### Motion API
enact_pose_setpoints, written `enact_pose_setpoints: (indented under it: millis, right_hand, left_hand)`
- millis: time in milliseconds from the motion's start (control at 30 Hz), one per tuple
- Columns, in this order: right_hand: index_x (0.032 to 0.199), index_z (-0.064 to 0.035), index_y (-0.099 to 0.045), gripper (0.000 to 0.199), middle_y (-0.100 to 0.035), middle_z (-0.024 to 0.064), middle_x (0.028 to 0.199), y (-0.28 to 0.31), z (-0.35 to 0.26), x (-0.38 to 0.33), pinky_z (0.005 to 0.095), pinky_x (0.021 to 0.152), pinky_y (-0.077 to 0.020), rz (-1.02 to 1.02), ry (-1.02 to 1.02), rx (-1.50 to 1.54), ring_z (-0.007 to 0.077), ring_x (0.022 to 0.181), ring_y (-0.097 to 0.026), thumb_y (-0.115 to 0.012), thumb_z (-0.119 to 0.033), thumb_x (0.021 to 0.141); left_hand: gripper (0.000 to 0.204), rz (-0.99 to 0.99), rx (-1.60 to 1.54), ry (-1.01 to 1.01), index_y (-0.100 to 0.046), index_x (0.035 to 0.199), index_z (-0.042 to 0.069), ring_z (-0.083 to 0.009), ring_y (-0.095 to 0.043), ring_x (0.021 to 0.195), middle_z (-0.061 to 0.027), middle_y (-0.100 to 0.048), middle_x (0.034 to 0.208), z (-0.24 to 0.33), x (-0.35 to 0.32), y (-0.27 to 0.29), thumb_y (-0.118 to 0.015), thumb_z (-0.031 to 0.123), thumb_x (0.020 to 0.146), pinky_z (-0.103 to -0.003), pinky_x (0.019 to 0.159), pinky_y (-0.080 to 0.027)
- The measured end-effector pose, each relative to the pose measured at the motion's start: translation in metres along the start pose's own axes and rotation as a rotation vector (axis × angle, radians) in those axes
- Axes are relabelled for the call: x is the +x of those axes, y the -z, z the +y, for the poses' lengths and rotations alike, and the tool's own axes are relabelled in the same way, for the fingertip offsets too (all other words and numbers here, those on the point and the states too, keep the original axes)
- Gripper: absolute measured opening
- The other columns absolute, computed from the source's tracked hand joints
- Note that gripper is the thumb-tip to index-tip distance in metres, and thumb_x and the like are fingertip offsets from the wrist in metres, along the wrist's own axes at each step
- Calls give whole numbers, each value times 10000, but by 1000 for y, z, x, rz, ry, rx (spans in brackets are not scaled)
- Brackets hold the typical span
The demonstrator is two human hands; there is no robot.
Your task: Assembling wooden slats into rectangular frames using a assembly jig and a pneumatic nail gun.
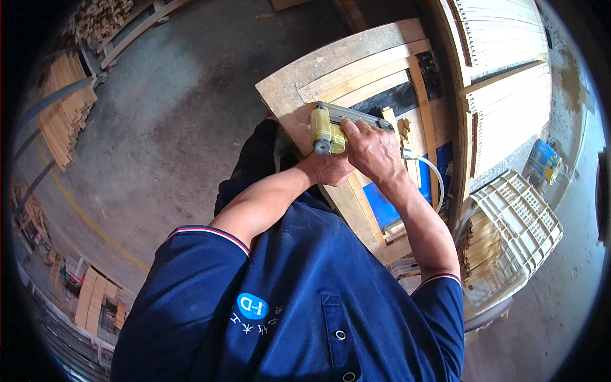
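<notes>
My right hand (377,151) is wrapped round the grip of a yellow and grey nail gun (322,125), whose long grey magazine lies toward the right. A pale air hose (436,173) runs from its handle and curves down past my right forearm. Close under the nail gun, at the near left edge of the wooden workbench (285,95), my left hand (331,170) is curled closed. Its fingertips and whatever they grip are hidden by the gun and my right hand. Light wooden strips (356,81) lie along the bench beside the gun.
Blue sheet (382,205) shows between the bench's wooden rails. Stacked slatted panels (506,114) stand along the right side. Below them is a white plastic crate (519,223) with wood pieces, near a blue and yellow bucket (545,160). Bundled wood strips (67,111) lie at the far left.
</notes>
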State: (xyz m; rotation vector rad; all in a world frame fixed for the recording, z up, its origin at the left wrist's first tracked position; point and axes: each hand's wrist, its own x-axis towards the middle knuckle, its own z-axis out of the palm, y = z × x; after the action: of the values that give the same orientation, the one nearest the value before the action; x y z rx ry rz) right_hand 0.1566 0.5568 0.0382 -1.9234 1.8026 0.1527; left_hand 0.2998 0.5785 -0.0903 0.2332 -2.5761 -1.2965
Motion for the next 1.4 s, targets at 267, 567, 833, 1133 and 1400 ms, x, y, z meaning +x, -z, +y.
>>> enact_pose_setpoints:
  millis: [267,567,833,1133,1400]
  right_hand:
    - [1029,-87,-600,185,-682,132,834,4,-5,8,454,637,-561,-59,-85,13,345,746,-704,-610,-154,856]
    - [1076,-111,-607,233,-695,135,829,8,-7,-4,448,624,-562,20,-69,42,345,746,-708,-619,-137,844]
    - [1242,-102,-606,424,-720,193,1017,-4,-2,-170,463,760,-577,295,-650,308,383,918,-709,-689,-108,826]
    - [1387,-105,-462,512,-627,323,1200,-162,65,-426,568,937,-469,400,-1658,508,517,1099,-599,-473,-248,895]
    - [1481,-71,-362,561,-591,338,1224,-315,124,-557,561,912,-503,465,-1876,354,502,1069,-618,-516,-261,975]
  left_hand:
    - [317,-36,-100,57,-695,1090,100,-354,-624,1057,-173,-665,1097,-2,-6,-1,-663,181,786,-487,945,-476]
    - [289,-183,24,79,-719,1051,87,-347,-654,1050,-155,-705,1070,-2,-1,-4,-649,243,818,-483,951,-492]
    - [172,-53,233,-86,-677,785,146,-233,-569,939,-48,-594,876,4,15,6,-720,261,665,-428,877,-421]
    - [210,-58,395,-210,-642,857,111,-299,-556,937,-89,-568,895,15,18,11,-690,200,672,-456,866,-422]
    - [178,-113,512,-219,-643,901,112,-314,-560,974,-94,-594,952,18,19,-4,-717,209,771,-458,898,-418]
